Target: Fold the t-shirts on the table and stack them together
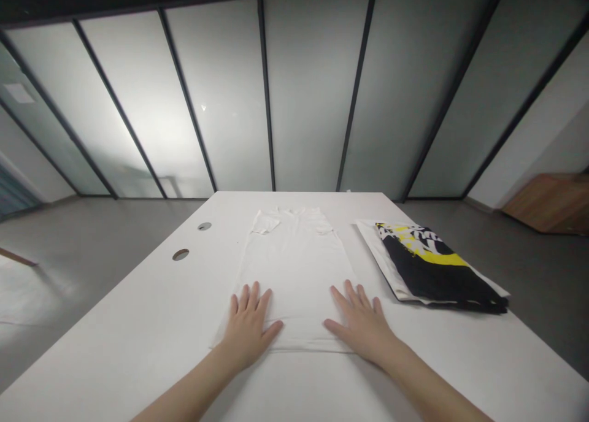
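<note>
A white short-sleeved T-shirt (pixel 294 262) lies spread flat on the white table (pixel 151 324), its collar at the far end and its hem toward me. My left hand (pixel 248 327) rests palm down on the shirt's lower left part, fingers spread. On the lower right part lies my right hand (pixel 361 324), also flat with its fingers apart. Neither hand grips anything. Small creases run across the cloth between the two thumbs. Both short sleeves lie folded inward over the shirt near its top.
Folded garments, with a black, yellow and white printed one (pixel 432 268) on top, lie at the table's right edge. Two round holes (pixel 181 254) pierce the table on the left. Frosted glass panels (pixel 313 97) stand beyond it. A wooden object (pixel 547 204) is at far right.
</note>
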Demonstrator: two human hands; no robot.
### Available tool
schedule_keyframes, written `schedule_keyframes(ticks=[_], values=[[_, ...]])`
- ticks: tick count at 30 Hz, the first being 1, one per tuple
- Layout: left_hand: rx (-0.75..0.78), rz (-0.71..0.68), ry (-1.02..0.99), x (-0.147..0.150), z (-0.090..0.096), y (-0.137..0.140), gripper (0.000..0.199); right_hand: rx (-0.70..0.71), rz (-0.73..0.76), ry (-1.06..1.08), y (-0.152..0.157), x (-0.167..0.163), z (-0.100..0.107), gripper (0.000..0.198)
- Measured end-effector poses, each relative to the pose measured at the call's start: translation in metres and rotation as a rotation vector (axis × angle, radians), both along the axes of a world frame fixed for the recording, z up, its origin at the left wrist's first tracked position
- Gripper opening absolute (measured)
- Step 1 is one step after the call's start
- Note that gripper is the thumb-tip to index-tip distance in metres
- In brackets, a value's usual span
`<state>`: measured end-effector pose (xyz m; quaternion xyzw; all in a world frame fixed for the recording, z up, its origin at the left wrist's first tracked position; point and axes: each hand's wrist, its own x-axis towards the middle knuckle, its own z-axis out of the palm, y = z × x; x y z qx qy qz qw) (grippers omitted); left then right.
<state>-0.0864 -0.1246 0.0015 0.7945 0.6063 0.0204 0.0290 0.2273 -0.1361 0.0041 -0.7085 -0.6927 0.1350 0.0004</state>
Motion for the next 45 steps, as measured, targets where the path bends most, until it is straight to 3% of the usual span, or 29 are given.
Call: schedule_keyframes(ticks=[3,7,10,13,15,18,21,24,30,35,41,45], values=[[0.006,-0.073,-0.013,-0.004,0.004,-0.008,0.086,-0.034,-0.004,0.017,-0.007,-0.001,0.011,0.100],[-0.099,-0.187,-0.032,-0.007,0.014,-0.013,0.091,-0.107,0.179,0.123,-0.013,0.001,0.026,0.099],[-0.202,-0.168,-0.046,-0.014,0.022,-0.016,0.097,-0.223,0.255,0.176,-0.013,0.015,0.036,0.103],[-0.212,-0.141,-0.079,-0.023,0.030,-0.015,0.101,-0.218,0.258,0.187,-0.013,0.030,0.042,0.105],[-0.143,-0.124,-0.136,-0.027,0.037,-0.012,0.090,-0.128,0.234,0.203,-0.013,0.033,0.045,0.087],[-0.079,-0.163,-0.247,-0.030,0.049,-0.007,0.048,0.036,0.246,0.286,-0.015,0.027,0.047,0.043],[-0.250,-0.290,-0.304,-0.029,0.059,-0.006,0.021,0.002,0.357,0.407,-0.020,0.015,0.050,0.023],[-0.380,-0.337,-0.328,-0.030,0.061,-0.009,0.022,-0.072,0.436,0.446,-0.026,0.007,0.054,0.019],[-0.414,-0.351,-0.341,-0.035,0.057,-0.012,0.018,-0.129,0.438,0.395,-0.028,0.007,0.061,0.016],[-0.415,-0.363,-0.301,-0.035,0.062,-0.015,0.019,-0.201,0.469,0.369,-0.027,0.010,0.064,0.033],[-0.383,-0.426,-0.355,-0.028,0.068,-0.020,0.018,-0.132,0.547,0.370,-0.029,0.011,0.056,0.017],[-0.414,-0.386,-0.429,-0.031,0.074,-0.018,0.011,-0.110,0.499,0.370,-0.031,0.012,0.059,0.012]])
